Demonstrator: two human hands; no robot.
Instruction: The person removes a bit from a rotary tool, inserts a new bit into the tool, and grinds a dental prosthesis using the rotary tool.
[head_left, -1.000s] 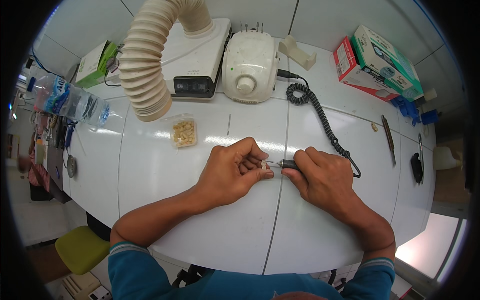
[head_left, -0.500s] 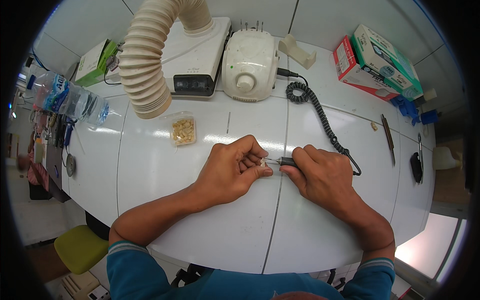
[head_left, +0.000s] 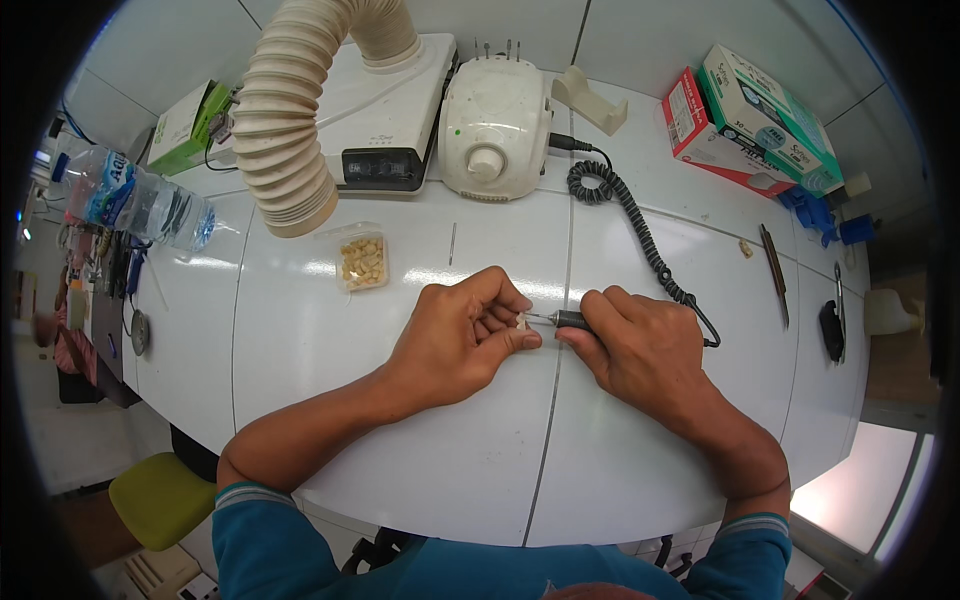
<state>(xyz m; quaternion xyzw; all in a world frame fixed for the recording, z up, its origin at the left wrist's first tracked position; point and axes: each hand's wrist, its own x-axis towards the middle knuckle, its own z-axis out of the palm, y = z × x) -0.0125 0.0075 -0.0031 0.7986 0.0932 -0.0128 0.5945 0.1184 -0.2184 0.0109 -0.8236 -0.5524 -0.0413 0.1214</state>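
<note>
My left hand (head_left: 450, 335) pinches a small off-white tooth-shaped piece (head_left: 521, 321) between thumb and fingers, which partly hide it. In my right hand (head_left: 645, 345) is a dark rotary handpiece (head_left: 572, 320), gripped like a pen. Its thin metal bur points left and meets the piece, or comes very close to it; contact is too small to make out. From the handpiece a coiled black cord (head_left: 640, 225) runs back to a cream control unit (head_left: 495, 130) with a round knob. Beyond my left hand stands a clear plastic box (head_left: 363, 260) of small cream-coloured pieces.
A ribbed suction hose (head_left: 285, 130) hangs over the back left, beside a white machine (head_left: 395, 110). A water bottle (head_left: 140, 195) lies far left. Boxes (head_left: 760, 125) stand back right. A thin metal rod (head_left: 453, 243) and a brown pointed tool (head_left: 774, 275) lie on the white table.
The whole view has shifted very slightly. Both hands keep almost the same pose, with the bur still at the small piece.
</note>
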